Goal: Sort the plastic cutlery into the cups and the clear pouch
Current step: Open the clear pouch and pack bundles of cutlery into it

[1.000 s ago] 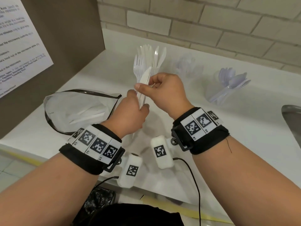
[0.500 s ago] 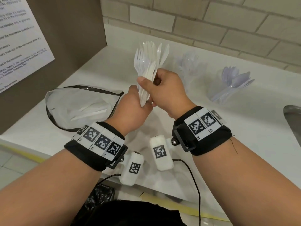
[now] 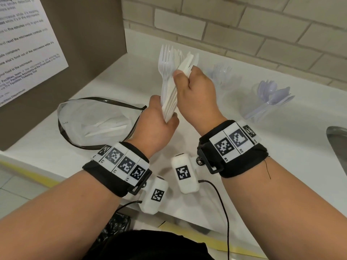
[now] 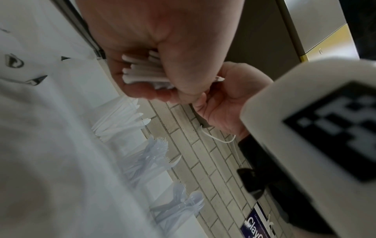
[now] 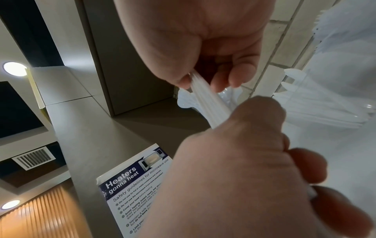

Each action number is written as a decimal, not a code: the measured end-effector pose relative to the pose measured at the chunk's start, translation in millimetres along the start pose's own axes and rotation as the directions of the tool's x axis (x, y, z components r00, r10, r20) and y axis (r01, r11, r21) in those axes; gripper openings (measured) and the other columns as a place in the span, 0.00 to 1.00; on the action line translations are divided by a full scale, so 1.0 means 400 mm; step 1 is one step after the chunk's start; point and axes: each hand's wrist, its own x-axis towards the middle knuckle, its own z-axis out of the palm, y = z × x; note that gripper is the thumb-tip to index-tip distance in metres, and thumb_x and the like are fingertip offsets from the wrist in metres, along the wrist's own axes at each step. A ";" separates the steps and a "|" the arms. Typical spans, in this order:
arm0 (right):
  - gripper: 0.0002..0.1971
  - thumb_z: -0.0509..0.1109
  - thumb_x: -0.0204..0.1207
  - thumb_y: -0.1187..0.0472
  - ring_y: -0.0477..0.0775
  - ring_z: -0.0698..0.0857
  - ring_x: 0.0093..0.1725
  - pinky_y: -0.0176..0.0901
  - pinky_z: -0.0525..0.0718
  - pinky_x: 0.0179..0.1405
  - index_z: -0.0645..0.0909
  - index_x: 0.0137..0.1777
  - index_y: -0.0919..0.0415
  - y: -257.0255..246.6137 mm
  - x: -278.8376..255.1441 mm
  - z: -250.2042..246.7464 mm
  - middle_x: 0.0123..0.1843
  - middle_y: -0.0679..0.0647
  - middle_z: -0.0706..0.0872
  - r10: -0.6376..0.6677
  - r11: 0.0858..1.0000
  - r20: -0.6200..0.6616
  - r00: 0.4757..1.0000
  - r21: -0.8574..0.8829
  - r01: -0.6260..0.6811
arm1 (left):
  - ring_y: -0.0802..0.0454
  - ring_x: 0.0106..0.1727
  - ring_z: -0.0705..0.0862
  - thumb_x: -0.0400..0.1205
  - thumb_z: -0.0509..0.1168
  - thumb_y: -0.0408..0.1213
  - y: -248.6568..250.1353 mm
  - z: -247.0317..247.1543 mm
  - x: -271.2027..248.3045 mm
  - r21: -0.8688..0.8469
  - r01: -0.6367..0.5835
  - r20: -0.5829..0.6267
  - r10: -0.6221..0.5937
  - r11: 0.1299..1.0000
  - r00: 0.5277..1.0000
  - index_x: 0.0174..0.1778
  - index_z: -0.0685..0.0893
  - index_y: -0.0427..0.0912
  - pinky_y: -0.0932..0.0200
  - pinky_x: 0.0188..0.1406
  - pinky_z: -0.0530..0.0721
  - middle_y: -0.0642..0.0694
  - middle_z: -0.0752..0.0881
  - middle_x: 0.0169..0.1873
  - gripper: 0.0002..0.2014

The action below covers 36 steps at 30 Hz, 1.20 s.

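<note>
My left hand (image 3: 165, 117) grips the handle ends of a bundle of white plastic cutlery (image 3: 169, 87), forks and knives, held upright above the counter. My right hand (image 3: 183, 72) pinches several white knives (image 3: 186, 62) near the top of that bundle, thumb in front, fanning them right of the forks (image 3: 165, 59). In the right wrist view the right hand (image 5: 200, 83) pinches the knife stack (image 5: 207, 103) just above my left hand (image 5: 244, 161). The left wrist view shows the handle ends (image 4: 142, 72) in my left fist. A clear pouch (image 3: 90, 117) with white knives lies to the left.
Two clear cups stand toward the brick wall, one with forks (image 3: 221, 74), one with spoons (image 3: 270, 98). A brown cabinet side with a notice (image 3: 28, 44) walls off the left. A metal sink rim (image 3: 338, 143) is at the right. The counter's front edge (image 3: 28, 166) is near my wrists.
Both hands have lifted the bundle a little. My right hand's pinch has slid up the knives and spread them to the right, away from the forks.
</note>
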 end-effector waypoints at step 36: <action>0.16 0.60 0.81 0.53 0.55 0.64 0.78 0.53 0.64 0.79 0.84 0.51 0.65 -0.010 -0.052 0.047 0.78 0.60 0.63 -0.156 0.975 -0.182 0.971 0.128 0.181 | 0.61 0.49 0.85 0.76 0.67 0.31 0.006 -0.009 0.008 -0.495 -0.211 0.027 0.258 0.843 0.966 0.70 0.72 0.45 0.63 0.46 0.84 0.50 0.84 0.51 0.25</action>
